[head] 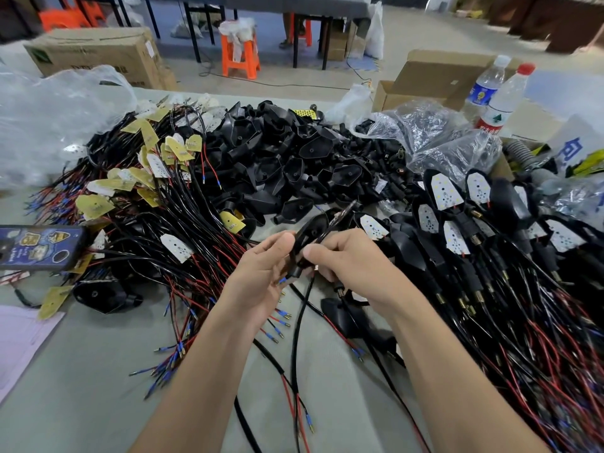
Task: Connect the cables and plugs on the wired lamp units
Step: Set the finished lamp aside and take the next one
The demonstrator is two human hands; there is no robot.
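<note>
My left hand [261, 276] grips a black lamp housing [313, 227] held up above the table's middle. My right hand [346, 259] pinches the black cable [299, 325] where it enters the housing's lower end; the cable hangs down toward me and ends in red wires with blue-sleeved tips. A circuit board sticks out of the housing's top, blurred. A heap of wired boards [157, 197] with yellow and white plates lies to the left. Empty black housings [281, 161] are piled behind. Assembled lamp units [464, 230] lie in rows on the right.
A phone [39, 246] lies at the left edge, a pink sheet [19, 338] below it. Plastic bags [49, 112] sit at back left and back right. Two water bottles [500, 93] and a cardboard box [434, 80] stand at back right. An orange stool [240, 53] stands on the floor beyond.
</note>
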